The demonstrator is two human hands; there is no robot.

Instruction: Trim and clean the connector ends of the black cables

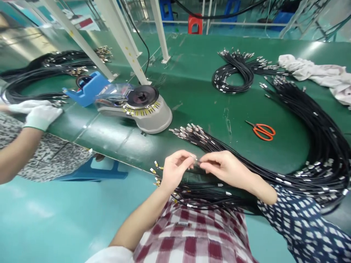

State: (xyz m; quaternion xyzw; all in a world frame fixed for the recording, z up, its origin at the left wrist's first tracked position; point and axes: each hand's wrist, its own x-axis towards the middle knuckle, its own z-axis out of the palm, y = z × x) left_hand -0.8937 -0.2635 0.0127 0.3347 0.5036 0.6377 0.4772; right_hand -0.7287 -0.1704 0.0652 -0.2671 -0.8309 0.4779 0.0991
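Note:
Close together at the table's near edge, both hands pinch at a small metallic cable end [196, 160]. My left hand [177, 167] has thumb and fingertips closed on its left side. From the right, my right hand [223, 168] grips the dark part just behind it; the cable itself is mostly hidden by the fingers. Right behind the hands lies a thick bundle of black cables [233, 152] with silver connector ends [193, 133]. Below the hands, more black cables [208, 191] with yellowish ends rest along the edge over my lap.
A round grey tape dispenser [153, 117] and a blue tape holder [91, 89] stand left. Orange-handled scissors [263, 130] lie right of centre. A coiled cable bundle [233, 78] and white cloth [315, 73] are behind. At far left, a co-worker's gloved hands [41, 113] touch cables.

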